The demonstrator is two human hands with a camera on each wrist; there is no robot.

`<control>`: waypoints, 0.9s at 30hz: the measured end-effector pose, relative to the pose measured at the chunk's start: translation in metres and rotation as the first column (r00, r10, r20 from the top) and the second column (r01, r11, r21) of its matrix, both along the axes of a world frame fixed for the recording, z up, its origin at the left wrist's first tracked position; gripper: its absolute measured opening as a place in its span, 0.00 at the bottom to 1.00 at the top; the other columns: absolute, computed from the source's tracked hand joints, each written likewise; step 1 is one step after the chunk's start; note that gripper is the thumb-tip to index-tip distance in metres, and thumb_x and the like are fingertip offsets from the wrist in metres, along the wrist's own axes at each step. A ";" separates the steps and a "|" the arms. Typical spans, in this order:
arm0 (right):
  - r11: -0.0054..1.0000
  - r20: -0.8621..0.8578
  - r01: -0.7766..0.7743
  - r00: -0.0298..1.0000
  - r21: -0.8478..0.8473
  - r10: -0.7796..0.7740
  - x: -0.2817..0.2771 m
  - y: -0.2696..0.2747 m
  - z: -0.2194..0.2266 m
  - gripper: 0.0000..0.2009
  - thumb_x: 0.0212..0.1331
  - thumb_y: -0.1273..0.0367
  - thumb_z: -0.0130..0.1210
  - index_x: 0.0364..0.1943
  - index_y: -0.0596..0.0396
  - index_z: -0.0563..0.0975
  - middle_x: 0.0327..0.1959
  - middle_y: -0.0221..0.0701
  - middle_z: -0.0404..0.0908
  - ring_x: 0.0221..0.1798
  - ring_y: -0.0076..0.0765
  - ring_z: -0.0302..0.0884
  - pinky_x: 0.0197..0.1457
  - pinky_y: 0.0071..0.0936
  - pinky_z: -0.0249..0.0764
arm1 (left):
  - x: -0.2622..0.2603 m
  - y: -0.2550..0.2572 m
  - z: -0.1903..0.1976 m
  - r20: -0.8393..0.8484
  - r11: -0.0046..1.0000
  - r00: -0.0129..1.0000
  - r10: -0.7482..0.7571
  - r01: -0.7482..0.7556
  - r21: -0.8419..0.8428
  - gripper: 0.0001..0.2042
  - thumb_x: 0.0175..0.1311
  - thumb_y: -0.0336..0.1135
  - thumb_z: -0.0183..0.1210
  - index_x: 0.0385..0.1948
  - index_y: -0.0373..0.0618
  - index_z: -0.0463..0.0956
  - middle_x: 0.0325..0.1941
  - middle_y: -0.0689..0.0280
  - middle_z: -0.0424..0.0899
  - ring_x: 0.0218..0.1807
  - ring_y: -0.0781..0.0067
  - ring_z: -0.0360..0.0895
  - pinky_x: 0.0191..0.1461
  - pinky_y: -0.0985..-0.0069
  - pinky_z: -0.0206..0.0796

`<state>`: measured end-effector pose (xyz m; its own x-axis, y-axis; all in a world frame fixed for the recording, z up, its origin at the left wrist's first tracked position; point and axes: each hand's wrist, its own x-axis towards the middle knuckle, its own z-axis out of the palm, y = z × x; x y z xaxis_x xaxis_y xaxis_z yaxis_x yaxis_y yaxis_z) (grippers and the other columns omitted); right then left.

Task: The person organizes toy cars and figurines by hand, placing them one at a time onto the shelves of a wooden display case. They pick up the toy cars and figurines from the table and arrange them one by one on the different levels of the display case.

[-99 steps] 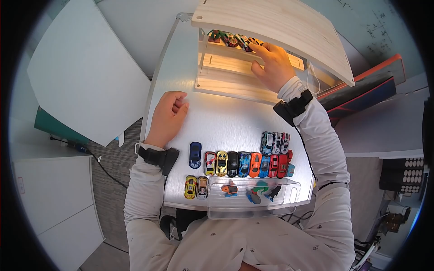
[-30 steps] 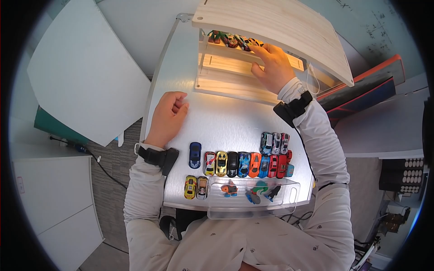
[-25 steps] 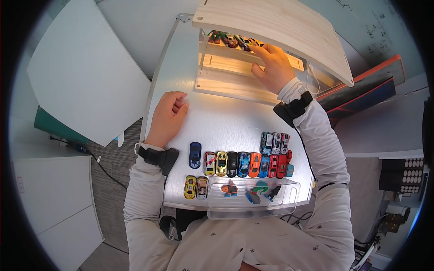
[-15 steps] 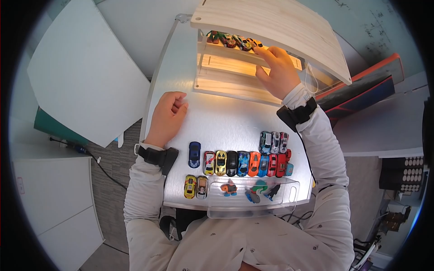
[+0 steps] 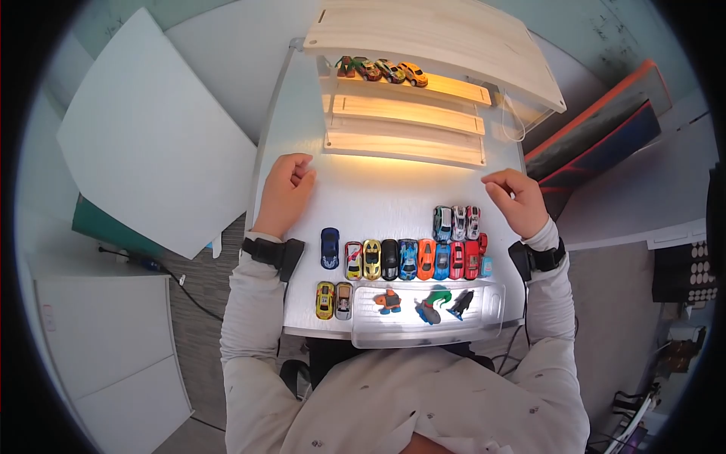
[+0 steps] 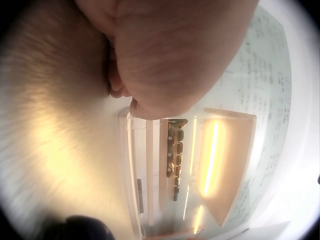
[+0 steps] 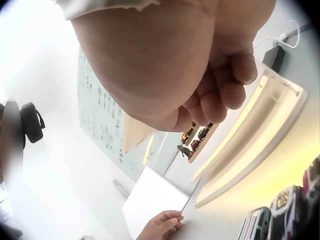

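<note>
My right hand point(image 5: 518, 200) is over the right side of the table, fingers loosely curled and holding nothing. My left hand point(image 5: 286, 195) lies at the table's left side, also loosely curled with nothing in it. Ahead stands a lit wooden display shelf point(image 5: 408, 144) with clear sides. On its top tier, a yellow toy car point(image 5: 413, 74) sits at the right end of a row, beside two patterned toy cars point(image 5: 390, 71) and a small green-and-brown figure point(image 5: 345, 66). The two lower tiers are bare. Nearest the right hand are three toy cars point(image 5: 458, 222) side by side.
A row of several toy cars point(image 5: 408, 259) crosses the table, with a dark blue car point(image 5: 330, 248) at its left. Two more cars point(image 5: 324, 300) stand beside a clear tray point(image 5: 493, 321) holding small figures. A white cable point(image 5: 513, 125) hangs at the shelf's right.
My right hand has let go of the yellow car on the top tier and drawn back to the table's right side. The left hand stays put; the head view has shifted slightly.
</note>
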<state>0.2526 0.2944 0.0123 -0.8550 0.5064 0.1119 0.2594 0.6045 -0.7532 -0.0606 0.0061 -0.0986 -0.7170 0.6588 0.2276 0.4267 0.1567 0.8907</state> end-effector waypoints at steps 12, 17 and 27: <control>0.771 -0.244 0.269 0.845 -0.577 -0.477 0.065 0.030 -0.096 0.09 0.72 0.67 0.56 0.42 0.60 0.81 0.24 0.21 0.74 0.25 0.15 0.66 0.29 0.17 0.60 | 0.000 0.002 -0.003 0.025 0.999 0.999 0.036 -0.036 0.017 0.09 0.70 0.28 0.60 0.49 0.39 0.80 0.40 0.67 0.82 0.37 0.80 0.75 0.42 0.80 0.72; 0.798 -0.240 0.286 0.852 -0.531 -0.465 0.064 0.024 -0.099 0.09 0.72 0.67 0.56 0.39 0.58 0.81 0.24 0.20 0.74 0.25 0.15 0.66 0.29 0.17 0.60 | 0.007 0.002 0.006 0.084 0.997 0.994 0.070 -0.071 0.005 0.07 0.72 0.29 0.58 0.46 0.39 0.81 0.34 0.72 0.81 0.33 0.84 0.74 0.40 0.82 0.69; 0.837 -0.276 0.263 0.860 -0.480 -0.429 0.066 0.026 -0.102 0.18 0.72 0.69 0.55 0.20 0.49 0.67 0.19 0.20 0.68 0.22 0.15 0.60 0.28 0.19 0.56 | 0.013 0.006 0.010 0.311 0.986 0.945 0.106 -0.140 0.091 0.09 0.74 0.36 0.58 0.41 0.40 0.82 0.32 0.74 0.80 0.32 0.86 0.70 0.36 0.83 0.64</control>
